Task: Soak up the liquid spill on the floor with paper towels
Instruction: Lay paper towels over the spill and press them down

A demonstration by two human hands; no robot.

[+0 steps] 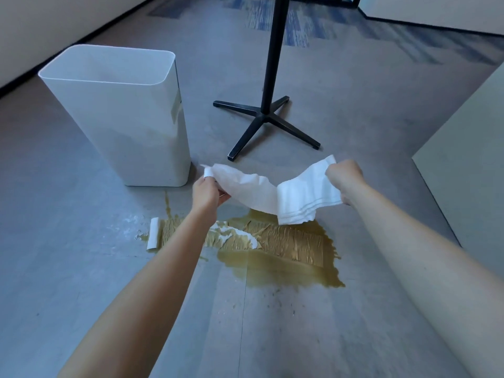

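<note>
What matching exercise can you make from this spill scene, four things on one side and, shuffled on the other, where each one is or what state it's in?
Things
1. white bin
2. clean paper towel
3. soaked paper towel
4. black stand

Places or states
A. lying flat in the spill, stained brown
B. held up between the left hand and the right hand
C. upright and open-topped, at the far left
D. on four spread feet, beyond the spill

Pairs: 1-C, 2-B, 3-A, 4-D
</note>
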